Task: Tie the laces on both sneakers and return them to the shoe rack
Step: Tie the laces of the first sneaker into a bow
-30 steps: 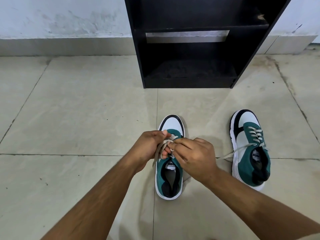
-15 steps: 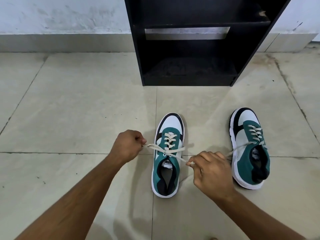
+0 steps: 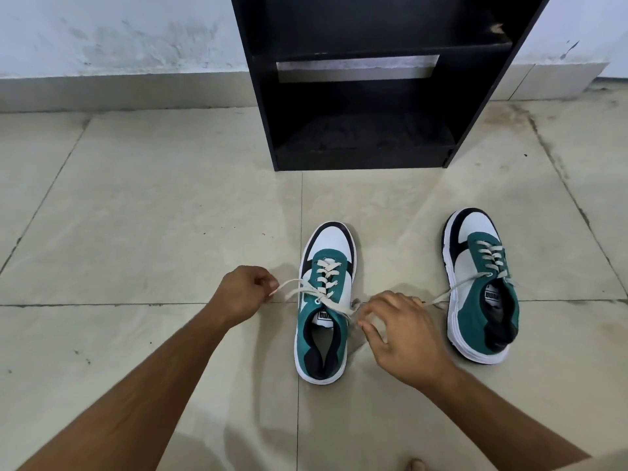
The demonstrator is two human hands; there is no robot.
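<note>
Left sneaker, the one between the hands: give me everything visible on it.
The left sneaker stands upright on the tile floor, toe toward the black shoe rack. Teal upper, white toe and sole, black trim and lining, a white tongue label. Its cream laces are threaded but unknotted. The left hand pinches one end out sideways; the right hand has the other at its fingertips.

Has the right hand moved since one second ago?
Yes. The right hand left the near sneaker's laces and went right, toward the person, holding one lace end.
</note>
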